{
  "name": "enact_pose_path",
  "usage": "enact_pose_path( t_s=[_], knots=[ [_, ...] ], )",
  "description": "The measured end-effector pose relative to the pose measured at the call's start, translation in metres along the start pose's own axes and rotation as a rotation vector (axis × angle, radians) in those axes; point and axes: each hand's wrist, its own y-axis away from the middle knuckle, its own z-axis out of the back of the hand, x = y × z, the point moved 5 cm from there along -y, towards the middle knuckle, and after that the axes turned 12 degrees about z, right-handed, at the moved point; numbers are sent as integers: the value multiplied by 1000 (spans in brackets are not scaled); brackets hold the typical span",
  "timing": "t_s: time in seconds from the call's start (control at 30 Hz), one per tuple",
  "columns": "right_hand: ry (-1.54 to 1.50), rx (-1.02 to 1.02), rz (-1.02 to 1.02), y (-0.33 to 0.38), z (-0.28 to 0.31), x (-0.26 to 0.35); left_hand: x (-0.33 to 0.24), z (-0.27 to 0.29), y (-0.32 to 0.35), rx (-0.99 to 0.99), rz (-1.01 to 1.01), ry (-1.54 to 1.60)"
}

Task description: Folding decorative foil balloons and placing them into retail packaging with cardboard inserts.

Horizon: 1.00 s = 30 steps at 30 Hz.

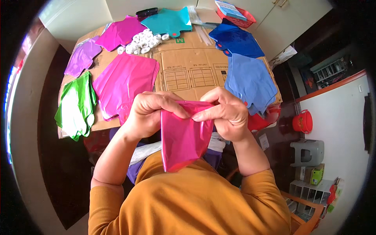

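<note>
Pink foil (184, 143) is pinched at its upper edge: left hand (148, 112) and right hand (228, 113) are both closed on it, thumbs near each other.

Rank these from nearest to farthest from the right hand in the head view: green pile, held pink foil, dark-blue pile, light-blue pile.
1. Pink foil: in the grip of the right hand.
2. Light-blue pile: right side, just beyond the hand.
3. Dark-blue pile: far right, behind the light-blue.
4. Green pile: across on the left.
</note>
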Motion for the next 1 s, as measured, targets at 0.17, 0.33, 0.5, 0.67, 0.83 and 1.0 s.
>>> enact_pose_path(
  t_s=[0.17,0.33,0.5,0.67,0.83,1.0],
  knots=[
    [-462,-242,-321,10,-1,-21,1,3,-2,-28,27,28],
    [-347,-125,-365,11,-2,-30,8,4,-1,-71,172,144],
    [-201,-66,-215,4,5,-26,6,1,0,-84,216,281],
    [-399,-95,-240,6,10,-35,4,5,-6,9,97,145],
    [-257,92,-167,0,15,-33,9,10,-7,-11,118,99],
    [461,215,127,-7,7,-12,37,18,-8,-65,266,295]
  ],
)
